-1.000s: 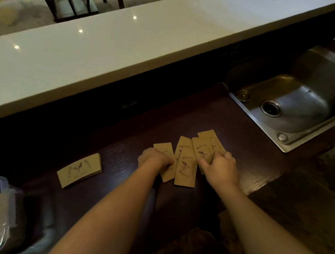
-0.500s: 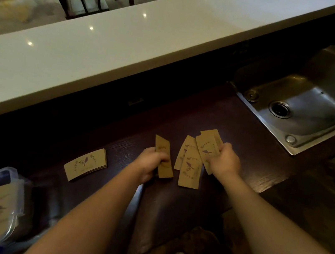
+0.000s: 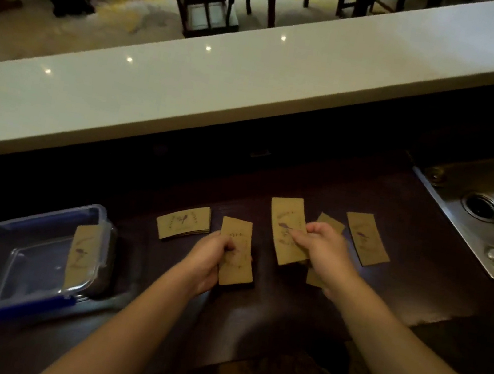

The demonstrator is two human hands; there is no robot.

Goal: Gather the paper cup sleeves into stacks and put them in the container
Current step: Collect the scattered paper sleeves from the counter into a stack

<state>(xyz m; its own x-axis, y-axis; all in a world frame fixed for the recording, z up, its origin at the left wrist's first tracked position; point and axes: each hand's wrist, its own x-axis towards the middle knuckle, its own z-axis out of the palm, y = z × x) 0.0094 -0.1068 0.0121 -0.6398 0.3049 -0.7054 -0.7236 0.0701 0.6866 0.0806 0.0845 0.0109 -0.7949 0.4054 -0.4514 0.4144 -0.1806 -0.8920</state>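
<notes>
Gripping, left hand (image 3: 209, 265): fingers closed on the left edge of one brown paper sleeve (image 3: 236, 253), which stands lengthwise away from the person, just above or on the dark wooden counter (image 3: 417, 288); I cannot tell whether it is lifted.
Right hand (image 3: 322, 253): thumb and fingers pinch another sleeve (image 3: 289, 230) near its right edge, the sleeve tilted slightly and held ahead of the hand.
Under the right hand: a further sleeve (image 3: 330, 223) shows behind the knuckles, and a brown corner (image 3: 313, 278) shows below the wrist; whether they are one piece is unclear.
Loose sleeve on the right: a single one (image 3: 366, 239) lies flat on the counter, apart from the hand, between it and the sink (image 3: 492, 222).
Small stack: several sleeves (image 3: 183, 223) lie squared together crosswise, just left of the left hand's sleeve and not touching it.
Container: a clear plastic box with blue clips (image 3: 16, 263) sits at the near left of the counter, well apart from the hands.
Inside the container: one group of sleeves (image 3: 81, 254) stands against its right wall.
Print: each sleeve bears a small dark bird-like mark; the lettering is too blurred to read.
Beyond: a long white countertop (image 3: 257, 75) runs above the dark counter.
</notes>
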